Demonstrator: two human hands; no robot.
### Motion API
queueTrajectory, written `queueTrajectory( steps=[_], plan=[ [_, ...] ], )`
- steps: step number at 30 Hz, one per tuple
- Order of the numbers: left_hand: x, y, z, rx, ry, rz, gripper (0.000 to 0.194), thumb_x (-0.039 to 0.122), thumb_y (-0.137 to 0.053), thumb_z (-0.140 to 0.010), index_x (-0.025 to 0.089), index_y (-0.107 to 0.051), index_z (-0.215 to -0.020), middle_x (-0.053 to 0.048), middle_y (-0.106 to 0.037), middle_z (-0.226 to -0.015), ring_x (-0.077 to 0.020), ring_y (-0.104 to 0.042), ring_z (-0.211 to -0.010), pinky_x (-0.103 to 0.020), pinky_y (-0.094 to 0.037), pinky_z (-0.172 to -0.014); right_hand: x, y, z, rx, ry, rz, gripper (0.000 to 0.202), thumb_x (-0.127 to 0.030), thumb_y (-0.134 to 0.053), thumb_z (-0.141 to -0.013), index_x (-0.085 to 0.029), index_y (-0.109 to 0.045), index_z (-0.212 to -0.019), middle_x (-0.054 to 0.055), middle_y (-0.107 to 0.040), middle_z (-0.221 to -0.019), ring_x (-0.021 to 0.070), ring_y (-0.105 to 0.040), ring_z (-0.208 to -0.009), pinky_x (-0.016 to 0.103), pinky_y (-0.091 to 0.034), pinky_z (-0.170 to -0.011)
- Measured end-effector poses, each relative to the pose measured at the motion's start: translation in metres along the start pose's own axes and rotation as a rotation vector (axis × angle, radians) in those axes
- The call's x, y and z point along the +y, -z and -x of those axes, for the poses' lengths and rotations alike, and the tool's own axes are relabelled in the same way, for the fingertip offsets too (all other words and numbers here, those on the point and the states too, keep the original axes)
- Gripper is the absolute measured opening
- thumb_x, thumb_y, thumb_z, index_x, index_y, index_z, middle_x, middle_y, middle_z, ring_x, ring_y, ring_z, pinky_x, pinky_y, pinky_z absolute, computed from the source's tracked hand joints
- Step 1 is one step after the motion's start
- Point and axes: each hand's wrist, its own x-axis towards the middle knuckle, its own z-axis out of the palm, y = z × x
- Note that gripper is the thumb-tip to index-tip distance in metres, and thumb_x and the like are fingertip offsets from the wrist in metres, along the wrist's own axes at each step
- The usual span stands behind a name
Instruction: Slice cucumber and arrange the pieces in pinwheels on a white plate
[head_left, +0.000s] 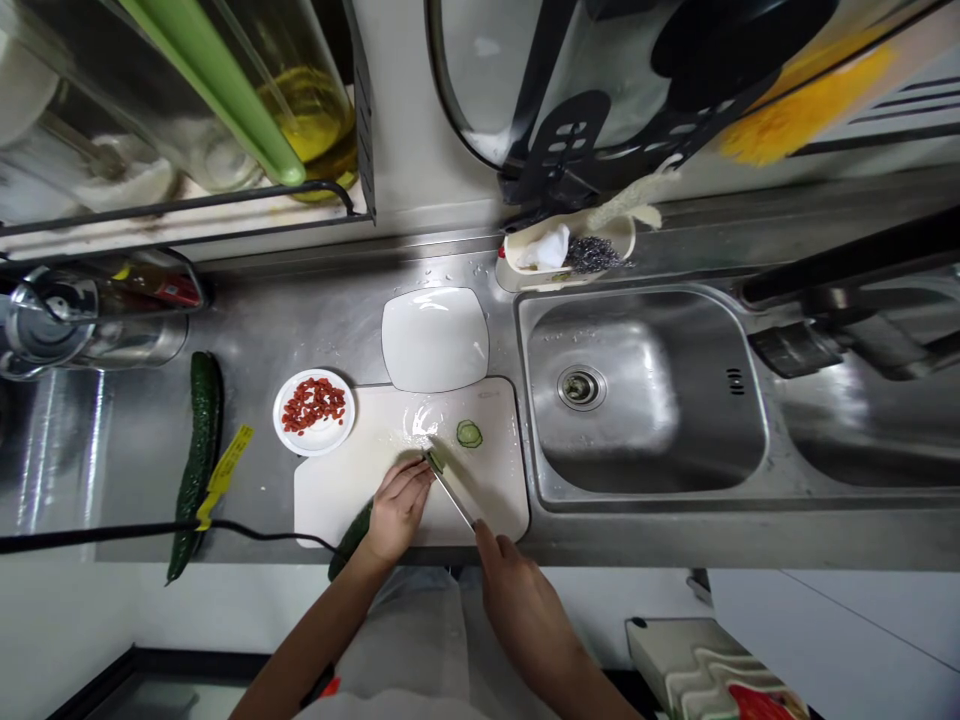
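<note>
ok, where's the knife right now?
Head view, just below centre: the knife is over the cutting board, handle in the right hand, blade beside the left hand.

From the knife, a plate is blocking twelve o'clock, a dish ten and a black cable eight; open room is lying at two, over the near sink basin.

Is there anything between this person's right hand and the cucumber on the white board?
Yes, the knife: the right hand grips its handle, and the blade reaches the end of the cucumber. The left hand is on the cucumber itself, with nothing visible in between.
</note>
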Motion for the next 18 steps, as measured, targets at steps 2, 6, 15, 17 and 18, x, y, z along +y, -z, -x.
queueTrajectory(
  steps=[2,6,15,17,18],
  plan=[
    [-0.0001,0.0000,-0.0002,-0.004,0.000,0.000,0.022,0.011,-0.052,-0.087,0.020,-0.063,-0.104,-0.005,-0.069,-0.100,-0.0189,-0.061,-0.106,-0.040,-0.054,-0.091,0.0002,0.0005,-0.0012,-0.013,-0.001,-0.010,0.054,0.003,-0.029,-0.082,-0.015,-0.045,-0.130,0.011,-0.065,-0.098,0.0186,-0.066,-0.079,0.024,-0.044,-0.063],
    [-0.0008,-0.0002,0.0002,0.001,-0.009,-0.002,0.022,0.011,-0.052,-0.087,0.020,-0.063,-0.104,-0.005,-0.069,-0.100,-0.0189,-0.061,-0.105,-0.040,-0.054,-0.091,0.0016,-0.0014,-0.0041,-0.021,0.003,-0.021,0.052,0.002,-0.029,-0.082,-0.017,-0.045,-0.128,0.009,-0.065,-0.095,0.0177,-0.065,-0.078,0.023,-0.041,-0.060],
    [-0.0025,0.0000,0.0005,-0.006,-0.010,-0.001,0.021,0.012,-0.052,-0.087,0.020,-0.065,-0.102,-0.004,-0.070,-0.098,-0.0191,-0.061,-0.105,-0.040,-0.055,-0.090,0.0044,-0.0027,-0.0082,0.006,0.032,-0.016,0.050,0.003,-0.031,-0.081,-0.016,-0.046,-0.124,0.009,-0.064,-0.094,0.0175,-0.065,-0.077,0.024,-0.041,-0.061],
    [-0.0028,-0.0004,0.0009,-0.007,-0.006,-0.001,0.021,0.013,-0.051,-0.088,0.020,-0.065,-0.101,-0.004,-0.070,-0.098,-0.0194,-0.062,-0.104,-0.041,-0.055,-0.090,0.0046,-0.0016,-0.0095,0.004,0.035,-0.028,0.050,0.003,-0.031,-0.080,-0.017,-0.046,-0.123,0.009,-0.064,-0.092,0.0174,-0.065,-0.078,0.023,-0.041,-0.062],
    [-0.0030,-0.0006,0.0010,-0.006,-0.006,0.001,0.021,0.013,-0.051,-0.088,0.020,-0.065,-0.101,-0.004,-0.070,-0.098,-0.0195,-0.062,-0.104,-0.041,-0.055,-0.090,0.0047,-0.0014,-0.0102,0.001,0.033,-0.034,0.049,0.003,-0.031,-0.080,-0.017,-0.047,-0.122,0.008,-0.064,-0.091,0.0172,-0.065,-0.078,0.023,-0.041,-0.062]
  ],
)
